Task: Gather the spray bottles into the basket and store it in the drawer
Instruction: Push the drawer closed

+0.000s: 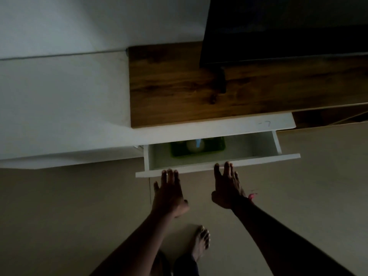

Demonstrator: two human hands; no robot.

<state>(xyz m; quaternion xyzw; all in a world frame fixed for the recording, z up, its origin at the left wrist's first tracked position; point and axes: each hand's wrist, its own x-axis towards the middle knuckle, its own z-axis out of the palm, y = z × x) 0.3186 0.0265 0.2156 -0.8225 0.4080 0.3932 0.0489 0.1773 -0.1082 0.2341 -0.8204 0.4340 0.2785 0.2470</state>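
A white drawer [239, 162] stands partly pulled out from under a wooden-topped cabinet. Inside it, half hidden under the cabinet's white edge, sits a green basket [179, 152] holding a pale spray bottle [194, 146] seen from above. My left hand [169, 191] lies flat with its fingertips against the left part of the drawer front. My right hand [227, 186] rests the same way on the front's middle, fingers spread. Neither hand holds anything.
The wooden cabinet top [179, 86] carries a dark screen [278, 30] on a stand at the upper right. A white ledge [59, 116] runs along the left. Beige floor lies below, with my bare foot [200, 242] on it.
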